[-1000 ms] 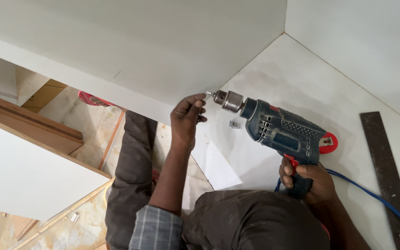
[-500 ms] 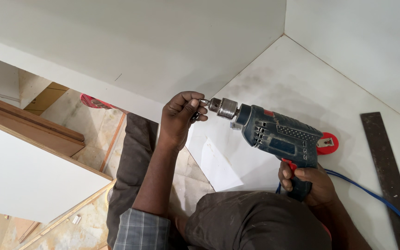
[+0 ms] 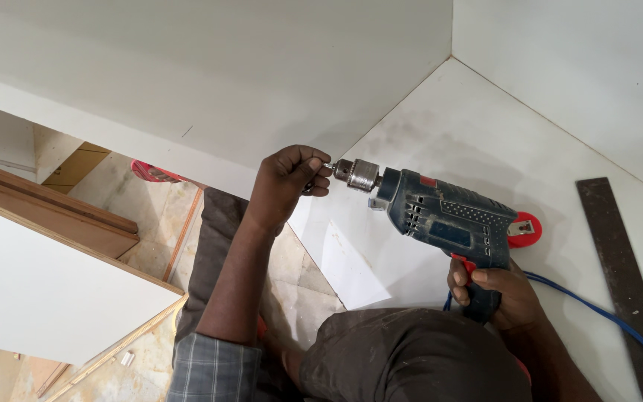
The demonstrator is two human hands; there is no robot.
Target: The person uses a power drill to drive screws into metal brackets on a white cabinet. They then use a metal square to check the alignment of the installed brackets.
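My right hand (image 3: 494, 289) grips the handle of a blue electric drill (image 3: 448, 219), which lies level and points left, just above a white board (image 3: 485, 134). The silver chuck (image 3: 357, 174) sits at its front. My left hand (image 3: 286, 179) is closed around the bit at the tip of the chuck, with the fingertips pinching it. Both hands are near the left edge of the board, under an upright white panel (image 3: 210, 67). A small metal piece (image 3: 375, 202) lies on the board just under the chuck.
A red round object (image 3: 526, 229) lies behind the drill. The blue cable (image 3: 597, 309) trails right toward a long metal ruler (image 3: 623, 275). My dark-trousered knee (image 3: 411, 357) is at the bottom. Wood-edged boards (image 3: 53, 283) lie on the floor at the left.
The drill has moved left and levelled out. My left hand has shifted left with it and closed around the bit at the chuck's tip.
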